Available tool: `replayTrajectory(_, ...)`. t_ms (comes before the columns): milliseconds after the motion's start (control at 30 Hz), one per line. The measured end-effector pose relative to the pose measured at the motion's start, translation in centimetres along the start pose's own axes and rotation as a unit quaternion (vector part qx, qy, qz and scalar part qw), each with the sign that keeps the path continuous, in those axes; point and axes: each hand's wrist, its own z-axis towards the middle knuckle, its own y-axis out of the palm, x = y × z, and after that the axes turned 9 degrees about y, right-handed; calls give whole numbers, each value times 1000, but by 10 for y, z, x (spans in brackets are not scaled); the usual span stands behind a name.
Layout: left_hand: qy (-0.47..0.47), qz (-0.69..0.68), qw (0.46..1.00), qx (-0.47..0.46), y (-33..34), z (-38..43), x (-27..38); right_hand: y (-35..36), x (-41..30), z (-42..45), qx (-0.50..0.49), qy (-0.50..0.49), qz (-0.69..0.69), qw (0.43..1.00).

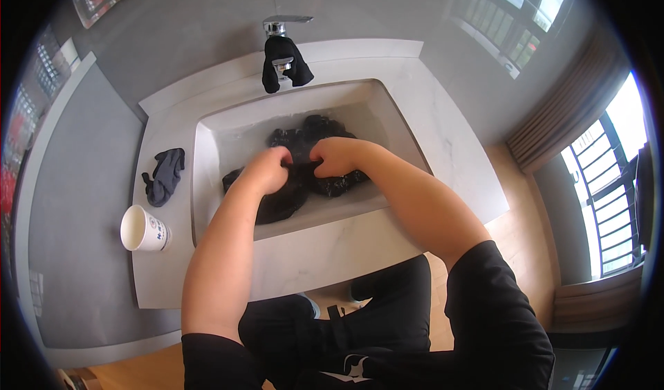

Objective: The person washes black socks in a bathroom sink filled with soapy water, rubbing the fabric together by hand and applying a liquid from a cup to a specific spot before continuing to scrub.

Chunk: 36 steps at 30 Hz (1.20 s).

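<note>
Dark wet cloth (pixel 282 200), probably a garment, lies bunched in the cloudy water of a white rectangular sink (pixel 223 154). My left hand (pixel 271 171) grips a fold of it near the middle of the basin. Facing it a short way to the right, my right hand (pixel 337 156) is curled around another part of the same cloth. Both sets of fingertips are partly hidden by the fabric and the turned hands. Some of the cloth bulges above the water beyond and beside my hands.
A chrome faucet (pixel 275 26) with a black cloth (pixel 273 60) draped over it stands behind the basin. On the left of the marble-look countertop (pixel 332 265) lie a dark grey sock-like cloth (pixel 167 176) and an upright paper cup (pixel 145 229). A grey wall (pixel 202 32) rises behind.
</note>
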Motion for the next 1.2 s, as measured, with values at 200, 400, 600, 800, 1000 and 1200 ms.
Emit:
replayTrajectory(200, 34, 28, 990, -133, 6, -9, 11, 13, 10, 5, 67, 148, -41, 986)
replayTrajectory(400, 30, -3, 997, -75, 5, -5, 12, 16, 1, -1, -60, 1, -62, 996)
replayTrajectory(600, 1, -22, 991, -132, 10, 2, 8, 20, 21, 19, -11, 159, -113, 981)
replayTrajectory(800, -100, -216, 971, -4, 6, 9, 3, 7, 7, -2, 104, 31, 58, 992)
replayTrajectory(1000, -103, -549, 825, 83, 3, 9, -5, -6, -26, -19, 125, -161, 328, 922)
replayTrajectory(1200, -96, -642, 760, 29, -3, 10, 0, 7, -10, 4, 283, -180, 266, 904)
